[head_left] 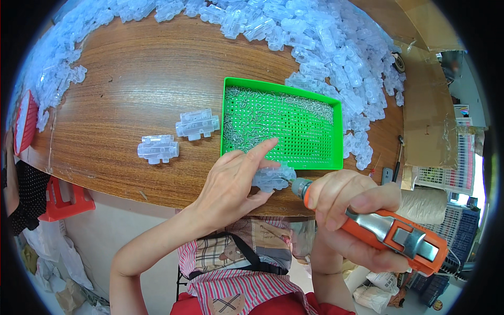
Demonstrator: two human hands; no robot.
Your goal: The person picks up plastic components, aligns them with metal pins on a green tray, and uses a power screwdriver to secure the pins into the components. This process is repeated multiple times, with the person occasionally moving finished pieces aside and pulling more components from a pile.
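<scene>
My right hand is wrapped round an orange and silver electric screwdriver, its bit pointing left. The bit meets a clear plastic housing at the table's near edge. With thumb and fingers my left hand steadies that housing, its index finger stretched out over the near rim of a green perforated tray. Many small silver screws lie in the tray, thickest along its left and far sides. Left of the tray, two more clear housings rest on the wood.
A big heap of clear plastic parts covers the far and right part of the wooden table. Cardboard stands at the right. A red basket is at the left edge, and a red stool is below it.
</scene>
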